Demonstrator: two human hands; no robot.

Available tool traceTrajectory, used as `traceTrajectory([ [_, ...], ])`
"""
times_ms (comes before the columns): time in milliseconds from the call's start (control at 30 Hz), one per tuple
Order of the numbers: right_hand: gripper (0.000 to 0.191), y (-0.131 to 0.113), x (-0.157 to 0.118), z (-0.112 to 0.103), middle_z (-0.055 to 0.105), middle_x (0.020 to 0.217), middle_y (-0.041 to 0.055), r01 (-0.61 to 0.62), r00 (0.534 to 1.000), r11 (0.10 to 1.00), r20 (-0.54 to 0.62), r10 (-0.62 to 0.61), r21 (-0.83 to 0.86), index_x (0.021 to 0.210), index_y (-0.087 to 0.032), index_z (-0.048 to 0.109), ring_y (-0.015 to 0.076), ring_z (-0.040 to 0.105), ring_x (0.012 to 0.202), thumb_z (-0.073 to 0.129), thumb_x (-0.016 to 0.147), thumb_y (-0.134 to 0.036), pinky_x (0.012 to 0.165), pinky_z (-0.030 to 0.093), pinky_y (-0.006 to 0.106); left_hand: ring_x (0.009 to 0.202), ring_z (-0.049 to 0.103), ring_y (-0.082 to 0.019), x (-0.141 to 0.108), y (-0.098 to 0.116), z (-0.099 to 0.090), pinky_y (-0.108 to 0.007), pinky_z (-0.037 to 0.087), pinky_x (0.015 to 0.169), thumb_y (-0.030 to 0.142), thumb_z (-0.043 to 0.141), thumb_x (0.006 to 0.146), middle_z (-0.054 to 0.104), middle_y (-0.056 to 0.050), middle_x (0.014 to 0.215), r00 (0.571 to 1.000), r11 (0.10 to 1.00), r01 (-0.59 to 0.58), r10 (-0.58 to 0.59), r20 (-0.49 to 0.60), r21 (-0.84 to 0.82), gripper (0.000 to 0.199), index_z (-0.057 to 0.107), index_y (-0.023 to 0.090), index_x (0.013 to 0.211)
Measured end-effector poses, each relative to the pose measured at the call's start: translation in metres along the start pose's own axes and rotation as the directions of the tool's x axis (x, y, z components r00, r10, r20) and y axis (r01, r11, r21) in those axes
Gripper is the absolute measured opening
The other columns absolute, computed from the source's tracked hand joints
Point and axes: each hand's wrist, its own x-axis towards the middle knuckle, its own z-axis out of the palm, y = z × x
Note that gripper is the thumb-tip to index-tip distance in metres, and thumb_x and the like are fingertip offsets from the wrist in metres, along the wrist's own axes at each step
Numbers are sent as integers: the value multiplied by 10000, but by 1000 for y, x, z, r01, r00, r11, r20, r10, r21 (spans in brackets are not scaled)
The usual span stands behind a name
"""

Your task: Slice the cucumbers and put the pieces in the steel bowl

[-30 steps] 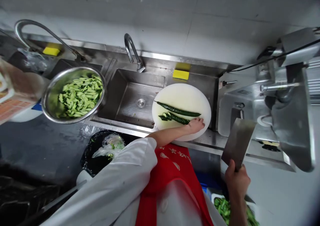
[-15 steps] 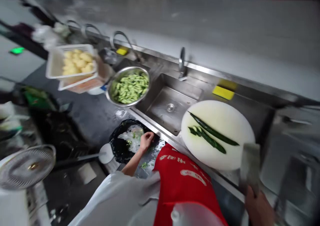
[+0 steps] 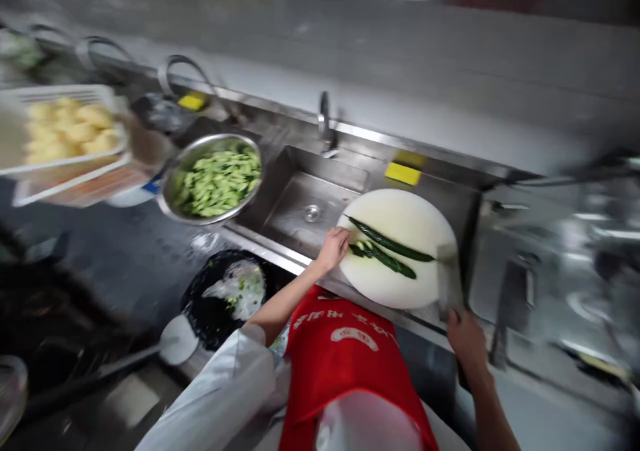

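A round white cutting board [image 3: 400,291] lies over the right part of the sink. On it are a long dark green cucumber [image 3: 390,240] and, below that, a partly sliced cucumber [image 3: 395,263] with a few pieces at its left end. My left hand [image 3: 334,248] is at the board's left edge, beside the cut pieces, its fingers bent together; whether they hold anything is too small to tell. My right hand [image 3: 466,334] is closed round the handle of a cleaver [image 3: 450,279], whose blurred blade is at the board's right edge.
A steel bowl [image 3: 167,204] of cut cucumber stands left of the sink [image 3: 293,221]. Further left is a white basket [image 3: 107,94] of peeled potatoes. Below the sink edge sits a black-lined bin [image 3: 200,311] with scraps. A yellow sponge [image 3: 403,173] lies behind the board.
My left hand has moved from above the black-lined bin to the board's left edge. The cleaver in my right hand has come closer to the board. The view has shifted to the right.
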Motion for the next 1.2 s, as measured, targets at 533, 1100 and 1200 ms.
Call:
traceTrajectory([
  [533, 382, 15, 4, -10, 707, 974, 146, -52, 991, 997, 129, 45, 53, 1105, -100, 600, 225, 685, 916, 310, 1036, -339, 768, 435, 290, 1152, 418, -318, 138, 86, 129, -521, 340, 970, 327, 367, 1010, 532, -124, 1240, 814, 881, -347, 114, 570, 320, 367, 647, 260, 1238],
  [1100, 350, -7, 6, -26, 711, 881, 157, -3, 972, 1000, 235, 6, -14, 1097, -141, 522, 275, 719, 863, 238, 1045, -339, 716, 480, 333, 1156, 405, -310, 140, 64, 143, -448, 311, 982, 439, 462, 979, 499, -130, 1255, 817, 900, -392, 245, 522, 191, 393, 620, 258, 1289],
  [1200, 336, -3, -2, -24, 712, 898, 161, 6, 965, 1000, 261, 0, -22, 1106, -138, 517, 277, 721, 872, 242, 1042, -320, 715, 485, 336, 1156, 413, -311, 141, 64, 141, -453, 315, 980, 437, 464, 977, 506, -133, 1254, 819, 899, -393, 247, 518, 192, 397, 618, 250, 1291],
])
